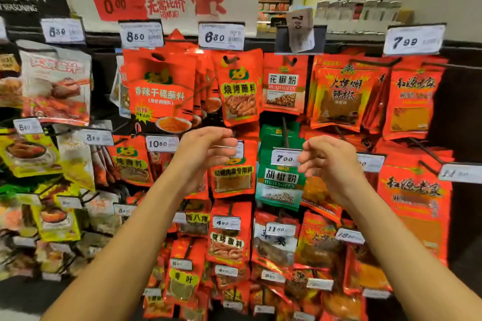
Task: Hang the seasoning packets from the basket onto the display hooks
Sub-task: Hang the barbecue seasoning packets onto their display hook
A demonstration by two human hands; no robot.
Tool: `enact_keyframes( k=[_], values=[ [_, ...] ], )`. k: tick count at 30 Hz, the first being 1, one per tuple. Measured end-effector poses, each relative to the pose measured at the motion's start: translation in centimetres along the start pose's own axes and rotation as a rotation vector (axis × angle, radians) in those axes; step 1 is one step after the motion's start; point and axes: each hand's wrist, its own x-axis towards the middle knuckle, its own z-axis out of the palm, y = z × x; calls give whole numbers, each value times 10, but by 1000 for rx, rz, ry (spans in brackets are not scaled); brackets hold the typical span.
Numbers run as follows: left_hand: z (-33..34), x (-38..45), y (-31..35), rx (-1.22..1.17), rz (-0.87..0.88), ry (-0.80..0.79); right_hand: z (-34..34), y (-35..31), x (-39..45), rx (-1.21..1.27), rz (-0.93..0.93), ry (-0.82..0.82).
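Head view, two empty hands, left hand (206, 154), right hand (328, 161), packed display hooks (287, 133)

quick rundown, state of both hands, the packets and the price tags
left hand: empty, fingers loosely curled
right hand: empty, fingers curled
seasoning packets: hanging on hooks
green packet: hanging between the hands
7.00 price tag: twisted, crooked in holder
other price tags: straight
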Motion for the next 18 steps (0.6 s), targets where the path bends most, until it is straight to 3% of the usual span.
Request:
enact_keyframes(
  k=[6, 18],
  values=[
    [22, -47, -93, 4, -255, 37, -53, 93, -41, -9, 212, 49],
    [25, -127, -328, 105, -915, 82, -122, 339, -153, -109, 847, 247]
  ],
)
